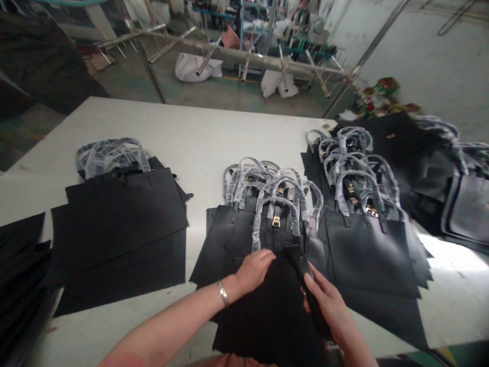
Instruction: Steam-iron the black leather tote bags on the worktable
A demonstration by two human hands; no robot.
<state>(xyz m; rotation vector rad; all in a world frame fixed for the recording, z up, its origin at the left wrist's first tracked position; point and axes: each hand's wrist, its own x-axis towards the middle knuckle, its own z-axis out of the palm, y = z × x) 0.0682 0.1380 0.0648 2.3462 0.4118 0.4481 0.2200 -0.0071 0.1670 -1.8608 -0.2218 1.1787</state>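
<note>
Right hand (328,300) gripping black tool (305,278), left hand (254,270) flat on black handbag (267,306)

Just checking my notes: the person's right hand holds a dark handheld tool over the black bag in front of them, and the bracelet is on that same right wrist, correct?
Not quite. The head view shows the bracelet on the left wrist, by the left hand. The right hand does hold the dark tool over the black bag.

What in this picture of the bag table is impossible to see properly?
- Head view: the lower end of the dark tool is hidden by the right hand.
- The far-right bags are blurred and cut by the frame edge.
- The gold clasp is too small to read.
- The left hand covers the top bag's edge.
</note>
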